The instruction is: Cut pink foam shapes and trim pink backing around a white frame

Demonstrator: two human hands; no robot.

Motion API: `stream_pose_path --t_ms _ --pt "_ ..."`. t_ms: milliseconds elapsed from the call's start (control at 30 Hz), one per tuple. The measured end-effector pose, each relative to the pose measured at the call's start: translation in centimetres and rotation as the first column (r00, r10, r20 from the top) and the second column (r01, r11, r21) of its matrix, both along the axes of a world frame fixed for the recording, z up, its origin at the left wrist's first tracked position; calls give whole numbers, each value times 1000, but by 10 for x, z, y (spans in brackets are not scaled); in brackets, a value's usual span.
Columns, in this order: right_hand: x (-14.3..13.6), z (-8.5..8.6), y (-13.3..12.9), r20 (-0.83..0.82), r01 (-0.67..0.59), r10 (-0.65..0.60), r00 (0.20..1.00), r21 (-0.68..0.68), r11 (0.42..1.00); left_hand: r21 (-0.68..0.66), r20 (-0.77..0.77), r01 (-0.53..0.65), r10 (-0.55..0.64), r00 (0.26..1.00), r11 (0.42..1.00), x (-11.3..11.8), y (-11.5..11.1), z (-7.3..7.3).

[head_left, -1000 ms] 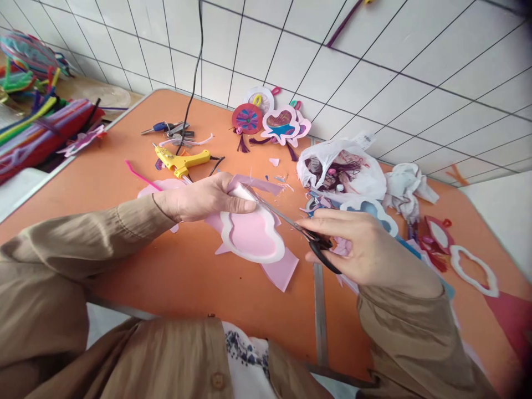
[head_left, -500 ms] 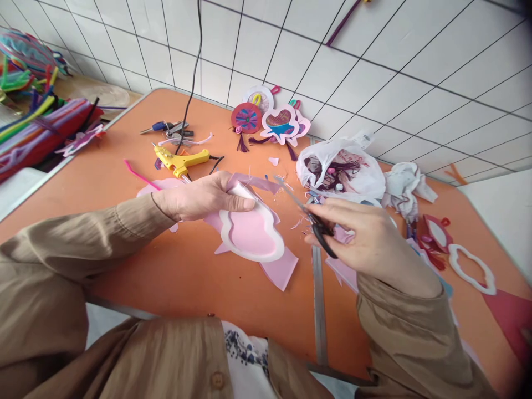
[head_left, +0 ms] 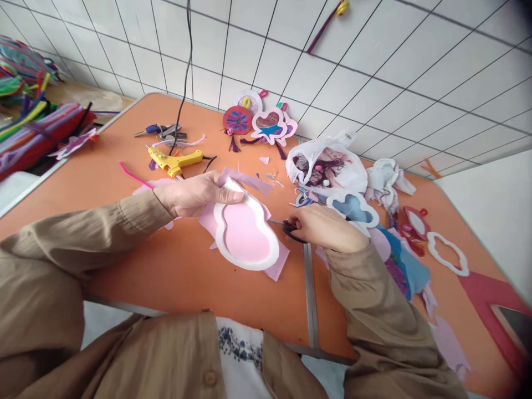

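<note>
My left hand (head_left: pixel 197 194) pinches the upper end of a gourd-shaped white foam frame (head_left: pixel 220 235) together with pink felt (head_left: pixel 247 230). The thumb lies on top, and ragged pink edges stick out around the white outline. Just right of the frame, my right hand (head_left: pixel 324 224) is closed around the black handles of a pair of scissors (head_left: pixel 293 228). Their blades point left toward the felt's right edge; the tips are hard to make out there.
A yellow glue gun (head_left: pixel 174 160) lies behind my left hand, near some keys (head_left: pixel 168 132). Finished ornaments (head_left: pixel 238 120) lean by the tiled wall. At the right are a white plastic bag (head_left: pixel 353 172), a cloud-shaped frame (head_left: pixel 369 213), felt pieces and another white frame (head_left: pixel 449 252).
The scissors have come down from the upper strip of felt to the frame's right side. My left hand has tilted the frame more upright. The whole view has shifted slightly.
</note>
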State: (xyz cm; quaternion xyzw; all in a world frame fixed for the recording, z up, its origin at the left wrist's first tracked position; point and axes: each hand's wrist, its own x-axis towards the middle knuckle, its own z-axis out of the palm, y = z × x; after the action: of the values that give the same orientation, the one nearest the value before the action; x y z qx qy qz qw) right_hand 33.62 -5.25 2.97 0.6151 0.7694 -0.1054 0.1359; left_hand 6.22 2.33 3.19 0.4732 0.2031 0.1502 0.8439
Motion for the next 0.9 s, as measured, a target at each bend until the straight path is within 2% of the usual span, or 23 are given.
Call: stream_pose_path --t_ms 133,233,400,500,567,633,667,733,900 --pt "5 7 0 -22 -15 14 1000 -51 999 1 8 48 -48 999 999 5 -7 -5" --pt "7 6 0 -59 -50 45 997 -73 996 7 -27 80 -79 996 997 9 -14 -9" --pt "5 -6 2 -30 -3 2 1000 -28 1000 50 -20 158 -158 987 986 14 -22 -10" --pt "0 -1 -2 -122 4 -4 993 2 1000 47 -60 152 -149 987 987 15 -23 -9" --pt "-7 8 -10 -319 41 3 948 130 991 42 -85 143 -139 987 989 15 -23 -10" --pt "-20 19 -20 -596 133 80 799 306 943 47 -93 139 -134 987 989 16 -25 -11" --pt "-27 22 -25 -680 156 134 721 347 925 54 -93 136 -131 987 989 16 -26 -11" --pt "-42 26 -34 -748 137 200 633 363 922 83 -80 127 -121 989 988 18 -28 -10" --pt "-62 19 -43 -732 161 189 655 380 911 181 -68 130 -120 991 975 23 -36 -4"
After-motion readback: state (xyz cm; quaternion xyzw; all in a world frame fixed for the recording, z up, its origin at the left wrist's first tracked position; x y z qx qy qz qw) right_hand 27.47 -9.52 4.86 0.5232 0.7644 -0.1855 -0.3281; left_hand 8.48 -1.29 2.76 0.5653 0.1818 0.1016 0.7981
